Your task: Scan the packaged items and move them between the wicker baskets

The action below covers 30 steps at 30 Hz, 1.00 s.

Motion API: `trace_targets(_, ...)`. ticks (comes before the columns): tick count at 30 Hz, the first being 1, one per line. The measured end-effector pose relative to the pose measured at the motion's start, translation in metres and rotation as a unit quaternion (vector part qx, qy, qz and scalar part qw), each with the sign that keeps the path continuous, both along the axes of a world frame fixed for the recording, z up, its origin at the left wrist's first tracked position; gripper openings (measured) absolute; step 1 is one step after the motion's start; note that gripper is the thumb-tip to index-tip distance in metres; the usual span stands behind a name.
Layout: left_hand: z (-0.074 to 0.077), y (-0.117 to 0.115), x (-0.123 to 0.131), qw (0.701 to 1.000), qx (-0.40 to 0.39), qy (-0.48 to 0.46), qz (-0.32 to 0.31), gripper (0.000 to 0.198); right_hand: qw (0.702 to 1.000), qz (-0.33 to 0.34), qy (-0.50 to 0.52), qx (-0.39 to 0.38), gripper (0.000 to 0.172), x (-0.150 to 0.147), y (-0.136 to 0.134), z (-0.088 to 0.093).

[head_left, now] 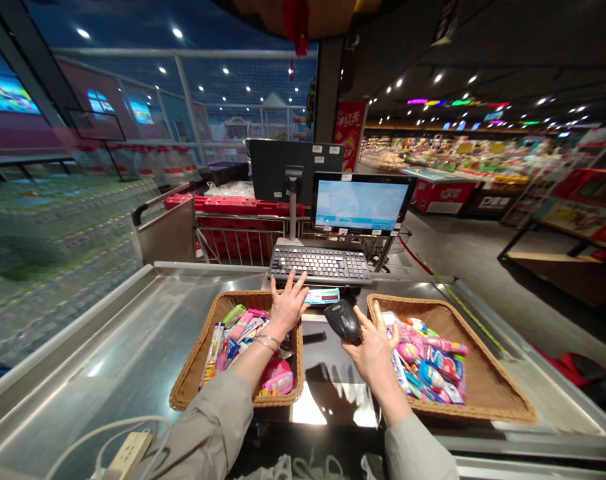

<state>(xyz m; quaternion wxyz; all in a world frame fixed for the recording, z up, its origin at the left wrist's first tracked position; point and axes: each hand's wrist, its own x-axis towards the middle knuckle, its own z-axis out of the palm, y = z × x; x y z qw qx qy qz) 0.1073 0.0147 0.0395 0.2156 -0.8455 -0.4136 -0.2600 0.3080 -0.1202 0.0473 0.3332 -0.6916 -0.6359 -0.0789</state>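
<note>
Left hand (285, 311), thin metal bangles (267, 343) on wrist, is over the far right corner of a brown woven basket (193, 370); fingers fanned wide, tips near the front edge of a black keyboard with pale-marked keys (327, 263). Flat light-blue package with a dark strip (325, 296) lies right by the thumb and index side, just in front of the keyboard; can't tell if it's pinched. Right hand (373, 349) has a black rounded handheld scanner (343, 320) between thumb and index, other fingers spread apart near the left edge of a second, wider brown woven basket (490, 377). Scanner head is off the counter, just below and right of the package. Left basket: jumbled colourful small packaged goods, labels mostly too small to read. Right basket: similar mixed pink, blue and white packs, piled toward its left side. Both baskets on a shiny metal counter (107, 333). Behind the keyboard, a black-framed lit screen (360, 205), plus a dark monitor seen from behind (270, 167) on a grey post. Cream power strip with white cable (130, 452), near left corner.
</note>
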Motion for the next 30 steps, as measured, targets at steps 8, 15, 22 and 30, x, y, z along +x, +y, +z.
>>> trace_targets(8, 0.0, 0.004, 0.003, 1.0, 0.002, -0.007, -0.011, 0.037, 1.0, 0.007, -0.004, 0.004, 0.012, 0.001, -0.001, 0.001)
trace_targets(15, 0.004, 0.005, 0.009, 1.0, 0.003, -0.02, -0.023, 0.037, 1.0, 0.001, -0.002, 0.013, 0.012, 0.007, 0.001, 0.001)
trace_targets(22, 0.008, 0.006, 0.018, 0.999, 0.008, -0.018, -0.033, 0.035, 1.0, -0.013, -0.005, 0.027, 0.014, 0.018, 0.001, 0.0)
trace_targets(30, 0.011, 0.006, 0.037, 0.998, 0.016, -0.024, -0.064, 0.034, 0.997, -0.059, 0.003, 0.047, 0.017, 0.035, -0.005, 0.004)
